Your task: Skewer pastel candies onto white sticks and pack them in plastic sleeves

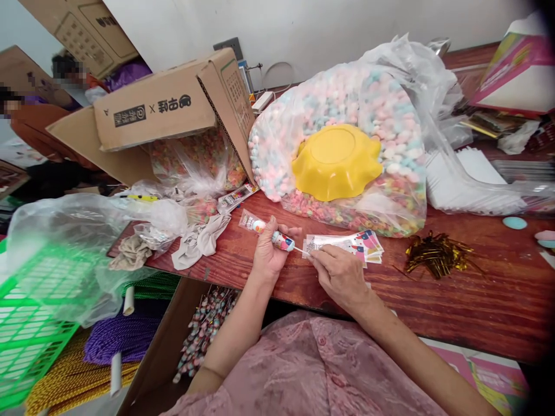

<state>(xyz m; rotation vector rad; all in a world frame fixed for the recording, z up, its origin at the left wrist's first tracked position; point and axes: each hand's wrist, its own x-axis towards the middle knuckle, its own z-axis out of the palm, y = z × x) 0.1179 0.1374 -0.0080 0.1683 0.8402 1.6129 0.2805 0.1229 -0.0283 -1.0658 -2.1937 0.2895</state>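
My left hand (267,254) is closed around a marshmallow stick (282,241), sheathed in a clear printed bag whose flat end juts out past my thumb. Its thin white handle points right, and the fingers of my right hand (340,274) are pinched on the end of that handle. Partly behind the right hand lies a fanned stack of printed bags (369,245) on the red-brown table (485,300). Farther right is a pile of gold twist ties (433,254).
A yellow scalloped bowl (336,162) rests upside down on a large bag of pastel marshmallows (273,150). An open carton (151,115) stands left; crumpled cloths (202,242) lie before it. Below, a box holds finished-looking sticks (206,323). Another person (47,127) is at far left.
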